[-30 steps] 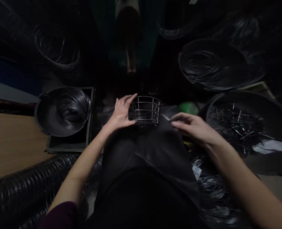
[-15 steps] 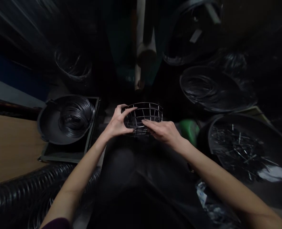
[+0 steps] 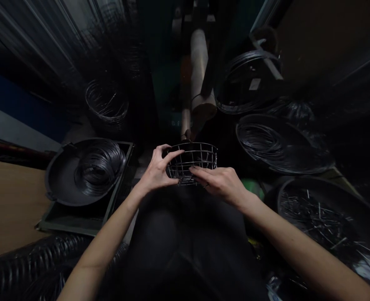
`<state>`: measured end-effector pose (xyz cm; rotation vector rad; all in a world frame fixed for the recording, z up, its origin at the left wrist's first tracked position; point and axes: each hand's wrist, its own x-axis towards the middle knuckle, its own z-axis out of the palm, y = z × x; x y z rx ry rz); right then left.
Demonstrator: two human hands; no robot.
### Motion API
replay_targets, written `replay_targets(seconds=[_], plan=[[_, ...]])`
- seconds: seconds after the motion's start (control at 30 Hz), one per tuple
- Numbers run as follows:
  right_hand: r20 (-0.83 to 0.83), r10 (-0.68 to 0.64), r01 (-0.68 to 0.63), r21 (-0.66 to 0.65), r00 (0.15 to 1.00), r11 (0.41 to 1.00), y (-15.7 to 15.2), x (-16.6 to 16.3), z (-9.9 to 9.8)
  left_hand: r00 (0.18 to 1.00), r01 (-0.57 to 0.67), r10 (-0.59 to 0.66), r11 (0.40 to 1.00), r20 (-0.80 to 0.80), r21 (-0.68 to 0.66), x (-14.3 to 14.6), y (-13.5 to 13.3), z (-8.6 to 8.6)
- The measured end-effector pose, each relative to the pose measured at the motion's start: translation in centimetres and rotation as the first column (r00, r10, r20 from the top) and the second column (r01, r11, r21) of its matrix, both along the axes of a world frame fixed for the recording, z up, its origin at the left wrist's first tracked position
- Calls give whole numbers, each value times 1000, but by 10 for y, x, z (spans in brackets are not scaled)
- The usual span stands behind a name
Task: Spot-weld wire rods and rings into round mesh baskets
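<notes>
A round wire basket (image 3: 193,154) of thin crossing wires is in front of me, just below the tip of the lower metal rod. My left hand (image 3: 158,169) grips its left side, with the fingers over the upper wires and the thumb at the lower edge. My right hand (image 3: 219,182) is closed at the near right side of the basket, its fingertips pressed together against the wires. Whether a loose wire is also pinched there is hidden. Above the basket, a thick metal cylinder (image 3: 200,71) and a thinner rod (image 3: 185,121) stick out from a dark machine.
On the left, a dark pan (image 3: 62,175) with wire rings (image 3: 100,167) rests on a green-edged crate (image 3: 75,225). To the right are a pan of wire hoops (image 3: 260,144) and a tub of short wire pieces (image 3: 313,213). Stacked rings (image 3: 37,259) lie at lower left.
My view has tilted up, so the surroundings and the machine's cylinder sit lower in the picture. Both hands keep their hold on the wire basket, which looks slightly turned.
</notes>
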<state>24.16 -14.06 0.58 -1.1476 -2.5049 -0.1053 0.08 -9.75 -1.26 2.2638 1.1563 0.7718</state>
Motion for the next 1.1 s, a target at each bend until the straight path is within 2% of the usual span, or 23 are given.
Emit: replay_targets(seconds=[0.13,0.3,0.5,0.7,0.83,0.97,1.1], plan=[[-11,27,-26,53,1000,998,-2,-1,7,1000,0,0,1000,5,8,-1,-2,5],[42,-32,29,69,999,997,12,-1,13,999,-7,6,1000,37,18,0,17,6],[36,-30,27,94,999,995,27,-3,14,999,-5,3,999,38,51,-1,31,7],[-6,-69,69,-1,998,998,22,-5,17,998,20,-22,999,63,29,-4,32,9],[-129,-187,195,52,974,979,11,-5,14,990,12,-13,1000,143,4,-4,37,11],[-280,-367,403,80,887,912,18,-7,8,989,-19,17,1000,145,16,-1,51,14],[-327,-408,434,8,852,901,33,-10,8,992,-38,34,999,123,34,0,64,17]])
